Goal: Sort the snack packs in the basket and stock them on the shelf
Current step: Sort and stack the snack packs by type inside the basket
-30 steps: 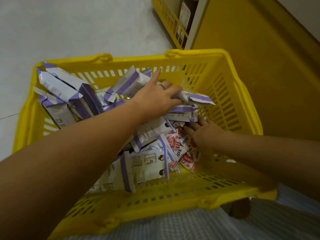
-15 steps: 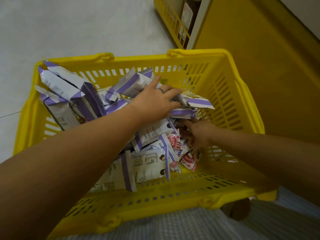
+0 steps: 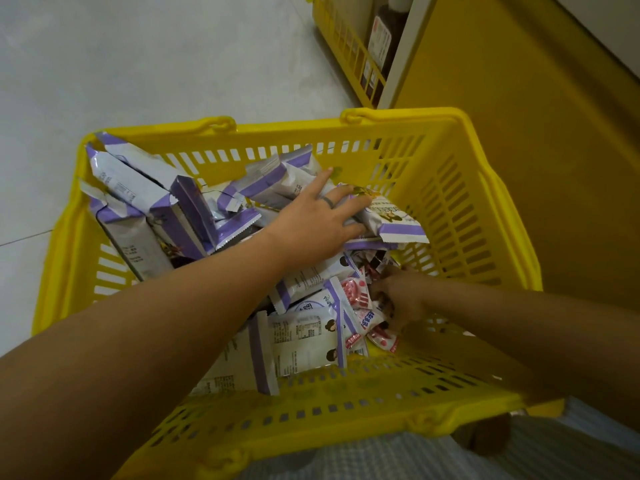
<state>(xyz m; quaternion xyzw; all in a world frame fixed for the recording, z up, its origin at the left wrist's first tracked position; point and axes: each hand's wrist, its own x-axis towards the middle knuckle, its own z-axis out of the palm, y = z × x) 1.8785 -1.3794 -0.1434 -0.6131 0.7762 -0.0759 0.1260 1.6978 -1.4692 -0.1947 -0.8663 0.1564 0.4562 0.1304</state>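
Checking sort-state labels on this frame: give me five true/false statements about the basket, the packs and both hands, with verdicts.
1. The basket is yellow. True.
2. The right hand reaches among the pink packs in the basket's near right part. True.
3. The left hand rests on the pink packs. False: it rests on purple-and-white packs.
4. The basket holds only one sort of pack. False: both purple-and-white and pink ones lie in it.
5. The left hand wears a ring. True.
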